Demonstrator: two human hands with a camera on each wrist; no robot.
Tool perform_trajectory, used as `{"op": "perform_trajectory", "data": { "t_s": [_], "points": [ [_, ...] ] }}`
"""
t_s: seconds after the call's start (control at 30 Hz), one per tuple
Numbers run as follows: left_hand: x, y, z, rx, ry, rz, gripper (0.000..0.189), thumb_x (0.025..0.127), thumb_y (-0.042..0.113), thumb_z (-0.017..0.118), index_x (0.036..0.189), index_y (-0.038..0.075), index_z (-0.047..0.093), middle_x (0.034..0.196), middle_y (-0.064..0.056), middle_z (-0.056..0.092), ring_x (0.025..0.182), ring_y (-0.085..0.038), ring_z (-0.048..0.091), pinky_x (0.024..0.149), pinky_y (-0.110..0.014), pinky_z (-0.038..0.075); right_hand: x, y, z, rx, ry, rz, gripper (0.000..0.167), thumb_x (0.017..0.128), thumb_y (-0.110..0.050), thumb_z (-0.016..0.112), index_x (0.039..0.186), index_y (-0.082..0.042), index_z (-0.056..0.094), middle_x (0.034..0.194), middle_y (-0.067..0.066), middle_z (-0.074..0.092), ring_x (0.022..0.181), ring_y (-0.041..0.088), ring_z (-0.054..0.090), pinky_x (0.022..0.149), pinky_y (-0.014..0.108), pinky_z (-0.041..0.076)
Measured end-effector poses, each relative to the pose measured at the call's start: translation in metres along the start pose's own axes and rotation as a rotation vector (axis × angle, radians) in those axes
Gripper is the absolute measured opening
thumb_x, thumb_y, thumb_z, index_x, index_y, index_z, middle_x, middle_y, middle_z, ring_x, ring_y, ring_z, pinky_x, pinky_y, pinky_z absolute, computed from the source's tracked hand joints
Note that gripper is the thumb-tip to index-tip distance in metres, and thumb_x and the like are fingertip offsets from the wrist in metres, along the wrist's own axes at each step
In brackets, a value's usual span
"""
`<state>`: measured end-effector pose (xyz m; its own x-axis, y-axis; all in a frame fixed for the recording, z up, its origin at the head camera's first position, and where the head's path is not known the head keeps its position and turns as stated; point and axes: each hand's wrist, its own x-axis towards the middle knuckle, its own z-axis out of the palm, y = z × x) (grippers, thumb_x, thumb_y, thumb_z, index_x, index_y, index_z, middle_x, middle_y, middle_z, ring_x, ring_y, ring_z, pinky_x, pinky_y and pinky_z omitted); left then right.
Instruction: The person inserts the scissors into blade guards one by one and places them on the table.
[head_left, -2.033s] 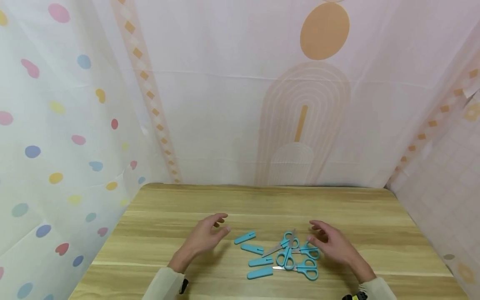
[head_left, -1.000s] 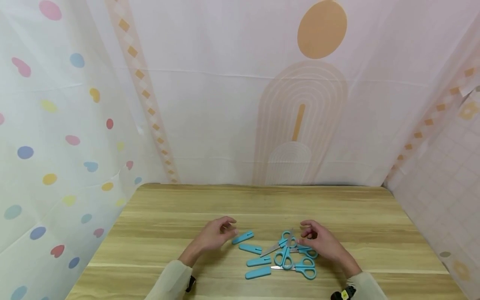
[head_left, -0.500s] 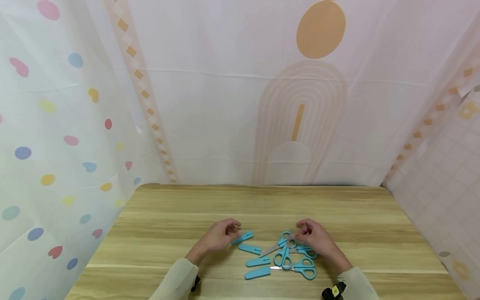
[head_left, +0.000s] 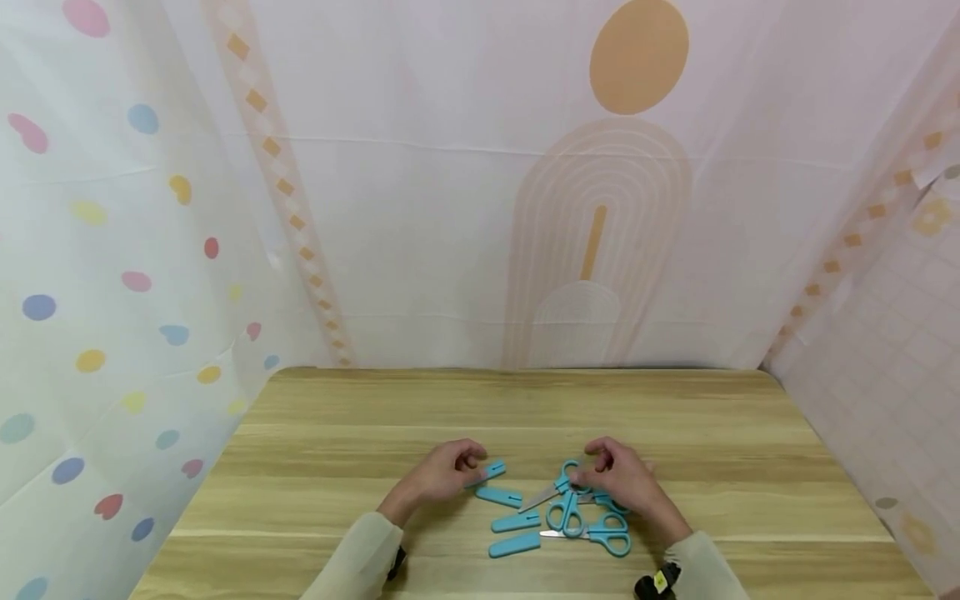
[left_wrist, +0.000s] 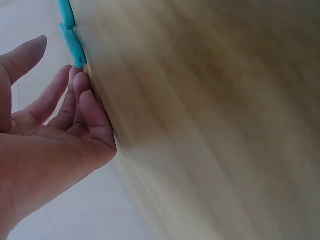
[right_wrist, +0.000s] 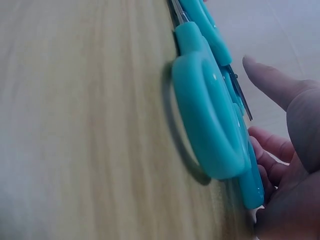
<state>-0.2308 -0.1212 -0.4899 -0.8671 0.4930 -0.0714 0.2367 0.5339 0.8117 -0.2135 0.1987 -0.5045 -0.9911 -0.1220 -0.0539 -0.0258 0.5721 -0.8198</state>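
Observation:
Several blue-handled scissors (head_left: pixel 612 533) lie overlapping on the wooden table, some with bare blades showing. To their left lies a loose column of several blue blade covers (head_left: pixel 515 545). My left hand (head_left: pixel 441 472) is by the farthest cover (head_left: pixel 495 469), hiding its left end; in the left wrist view its thumb stands apart from the bent fingers, with covers (left_wrist: pixel 74 46) just past the fingertips. Over the far scissors hovers my right hand (head_left: pixel 624 477), partly hiding them. In the right wrist view its thumb is raised off the scissors (right_wrist: pixel 212 120), fingers loosely bent behind them.
The wood-grain table (head_left: pixel 360 400) reaches back to a pale patterned cloth (head_left: pixel 420 250). A cloth with coloured spots (head_left: pixel 90 361) hangs at the left. Each wrist carries a black device (head_left: pixel 656 582).
Both hands have moved inward: the left to the right, up to the farthest cover, and the right to the left, over the scissors. Scissors and covers lie as before.

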Motion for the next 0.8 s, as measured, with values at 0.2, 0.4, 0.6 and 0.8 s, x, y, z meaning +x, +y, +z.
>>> {"op": "perform_trajectory", "data": {
  "t_s": [0.2,0.4,0.6,0.8],
  "points": [
    [-0.001,-0.0007,-0.0002,0.037,-0.015,0.022,0.026,0.094,0.011,0.067,0.116,-0.002,0.063,0.09,-0.002,0.052,0.081,-0.016,0.047,0.068,-0.026,0.04,-0.0013,-0.0029,0.0033,-0.045,0.012,-0.014,0.044,0.076,-0.03,0.087,0.108,-0.009,0.065,0.077,0.0,0.052,0.071,0.017,0.046,0.074,0.039,0.018],
    [-0.0026,0.0033,0.0013,0.065,-0.021,0.022,0.023,0.093,0.009,0.068,0.113,0.0,0.064,0.086,-0.002,0.048,0.079,-0.016,0.045,0.068,-0.028,0.037,-0.0034,-0.0042,0.005,-0.095,0.032,-0.019,0.039,0.074,-0.032,0.088,0.101,-0.014,0.066,0.074,-0.002,0.051,0.069,0.016,0.044,0.073,0.04,0.016],
    [-0.0033,0.0052,0.0026,0.056,-0.023,0.012,0.021,0.092,0.008,0.069,0.111,0.001,0.064,0.086,-0.003,0.047,0.079,-0.017,0.045,0.067,-0.029,0.036,-0.0048,-0.0043,0.0053,-0.096,0.036,-0.019,0.035,0.074,-0.031,0.088,0.097,-0.015,0.065,0.074,-0.002,0.051,0.07,0.016,0.044,0.074,0.04,0.015],
    [-0.0022,0.0045,0.0034,0.058,-0.01,0.001,0.018,0.089,0.005,0.071,0.105,0.004,0.064,0.086,-0.005,0.048,0.079,-0.017,0.045,0.067,-0.028,0.037,-0.006,-0.003,0.004,-0.036,0.027,-0.028,0.035,0.077,-0.025,0.086,0.097,-0.01,0.062,0.076,0.0,0.054,0.07,0.017,0.046,0.075,0.039,0.018]
  ]
}}
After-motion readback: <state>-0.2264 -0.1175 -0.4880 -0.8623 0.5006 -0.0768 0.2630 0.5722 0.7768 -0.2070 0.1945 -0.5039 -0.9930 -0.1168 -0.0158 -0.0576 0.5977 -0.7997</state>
